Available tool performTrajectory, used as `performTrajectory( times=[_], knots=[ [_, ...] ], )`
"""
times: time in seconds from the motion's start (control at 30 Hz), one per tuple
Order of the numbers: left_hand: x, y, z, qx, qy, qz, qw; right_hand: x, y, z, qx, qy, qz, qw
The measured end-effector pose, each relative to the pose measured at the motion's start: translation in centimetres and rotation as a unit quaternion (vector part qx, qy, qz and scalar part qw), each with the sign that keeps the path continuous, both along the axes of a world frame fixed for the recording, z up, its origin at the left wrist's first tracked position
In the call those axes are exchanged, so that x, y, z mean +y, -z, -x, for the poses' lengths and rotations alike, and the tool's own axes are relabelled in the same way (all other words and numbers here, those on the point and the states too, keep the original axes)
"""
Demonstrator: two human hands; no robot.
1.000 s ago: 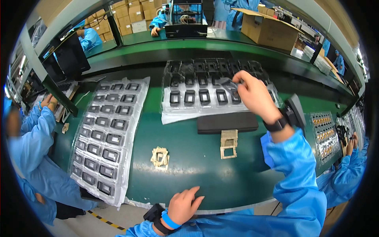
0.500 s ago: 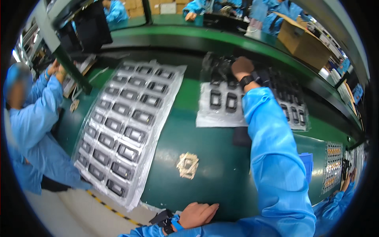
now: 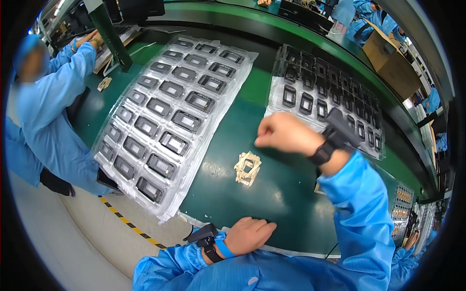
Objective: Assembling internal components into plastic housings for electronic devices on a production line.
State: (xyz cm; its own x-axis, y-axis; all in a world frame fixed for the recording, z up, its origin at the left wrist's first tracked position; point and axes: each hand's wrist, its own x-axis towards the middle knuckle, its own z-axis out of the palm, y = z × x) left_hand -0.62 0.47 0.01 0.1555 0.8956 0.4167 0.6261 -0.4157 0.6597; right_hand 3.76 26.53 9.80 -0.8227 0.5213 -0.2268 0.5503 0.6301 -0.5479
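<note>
Over the green table my right hand (image 3: 287, 133) hangs in the air with its fingers curled closed; anything inside them is hidden. Just below and to its left lies a small pile of beige rectangular frames (image 3: 240, 172). At the near table edge my left hand (image 3: 250, 235) rests with its fingers lying loosely on the surface, holding nothing. A long clear plastic tray (image 3: 191, 169) on the left carries rows of black rectangular housings (image 3: 199, 101). Beyond my right hand sits another clear tray (image 3: 274, 99) with black frames (image 3: 307, 103) in its pockets.
A person in blue (image 3: 53, 111) works at the left. A green post (image 3: 109, 36) rises from the table there, near another beige pile (image 3: 104, 84). A raised green ledge (image 3: 233, 22) runs along the back. A cardboard box (image 3: 391, 63) stands at the back right.
My right hand has come back from the far right tray toward me, over the table's middle. The view has shifted. My left hand stays at the near edge, its fingers a little more bent.
</note>
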Motion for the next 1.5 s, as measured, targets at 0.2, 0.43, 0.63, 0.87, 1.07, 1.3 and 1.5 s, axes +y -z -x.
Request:
performTrajectory(
  times=[0.2,0.43,0.63,0.87,1.07,1.3,1.5],
  knots=[
    [0.6,0.1,-0.6,-0.003,0.019,-0.015,1.0,-4.8,3.9,-1.0,-0.001,0.053,-0.043,0.998],
    [0.6,0.1,-0.7,0.003,0.007,-0.023,1.0,-7.3,4.9,-1.3,-0.05,0.067,-0.07,0.994],
    [0.6,-0.1,-0.7,-0.001,-0.001,-0.021,1.0,-10.0,5.9,-2.4,0.038,0.106,-0.139,0.984],
    [0.4,-0.1,-0.8,-0.047,-0.014,-0.01,0.999,-11.6,7.4,-3.1,0.034,0.139,-0.16,0.977],
    [-0.1,-1.0,-0.6,-0.12,-0.034,0.022,0.992,-12.5,6.5,-3.6,0.038,0.14,-0.184,0.972],
    [1.7,-2.1,1.3,-0.166,-0.227,0.022,0.959,-11.9,7.3,-6.3,0.171,0.156,-0.063,0.971],
    [3.6,-1.3,0.3,-0.305,-0.14,0.151,0.93,-14.3,7.8,-9.1,0.33,0.261,0.152,0.894]
  ],
)
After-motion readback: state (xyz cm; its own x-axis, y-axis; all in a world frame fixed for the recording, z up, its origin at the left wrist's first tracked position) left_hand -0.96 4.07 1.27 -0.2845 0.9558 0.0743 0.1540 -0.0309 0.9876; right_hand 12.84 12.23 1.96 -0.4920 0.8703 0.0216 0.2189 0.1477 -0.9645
